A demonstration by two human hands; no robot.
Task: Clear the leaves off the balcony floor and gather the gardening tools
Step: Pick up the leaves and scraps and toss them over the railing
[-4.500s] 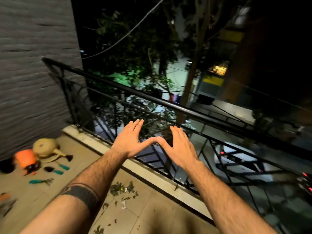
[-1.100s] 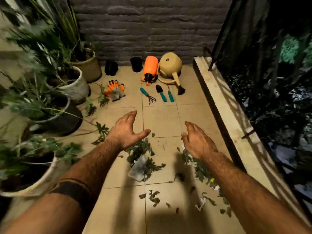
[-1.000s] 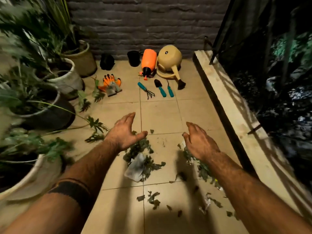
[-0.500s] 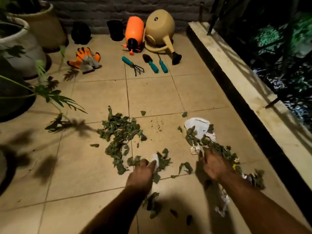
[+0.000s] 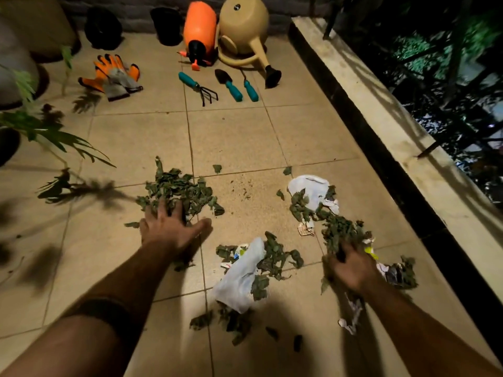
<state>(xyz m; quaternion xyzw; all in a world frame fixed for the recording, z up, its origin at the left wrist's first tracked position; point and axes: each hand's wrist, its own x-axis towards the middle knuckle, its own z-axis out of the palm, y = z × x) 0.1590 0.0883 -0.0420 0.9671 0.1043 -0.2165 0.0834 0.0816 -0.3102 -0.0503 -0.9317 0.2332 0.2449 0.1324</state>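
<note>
Hands are both sitting down at floor level on the tiled balcony floor. Left hand is lying flat on the near edge of the left leaf pile, fingers spread apart and straight, thumb out to the right. Right hand is sitting at the near end of the right leaf pile; it's blurred, fingers look curled into the leaves, but I can't tell for sure. A third clump of leaves is lying between the hands, mixed with a white plastic bag; a second white bag is sitting at the far end of the right pile. Tools are lying by the far wall: hand rake, trowel, a third teal-handled tool, orange sprayer, beige watering can, orange-grey gloves.
</note>
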